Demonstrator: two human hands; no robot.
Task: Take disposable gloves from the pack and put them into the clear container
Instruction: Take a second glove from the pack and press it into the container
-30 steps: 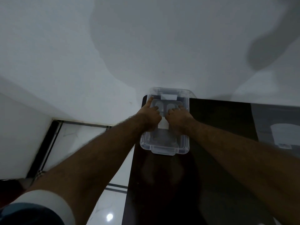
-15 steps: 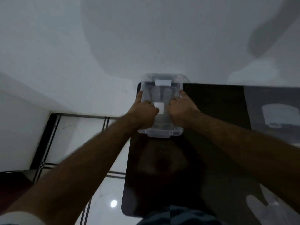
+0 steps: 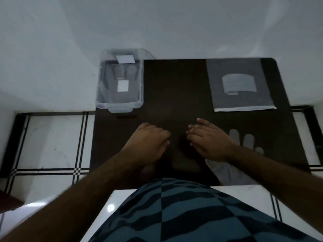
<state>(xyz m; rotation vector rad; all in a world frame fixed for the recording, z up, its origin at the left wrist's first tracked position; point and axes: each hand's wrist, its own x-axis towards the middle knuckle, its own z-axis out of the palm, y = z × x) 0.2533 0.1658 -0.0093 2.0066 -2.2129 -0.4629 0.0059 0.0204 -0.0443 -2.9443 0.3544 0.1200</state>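
The clear container stands at the far left corner of the dark table, with translucent gloves lying flat inside it. The glove pack, a flat grey pouch with a pale label, lies at the far right. Another loose glove lies flat on the table near the right front, partly under my right forearm. My left hand hovers over the table's near middle, fingers loosely curled, holding nothing. My right hand is beside it, fingers spread, empty.
A white wall rises behind the table. White floor tiles with black stripes show on both sides. My striped blue shirt fills the bottom of the view.
Both hands have left the container and pulled back toward me over the table's middle. The view has tilted down, bringing the pack and the loose glove into sight.
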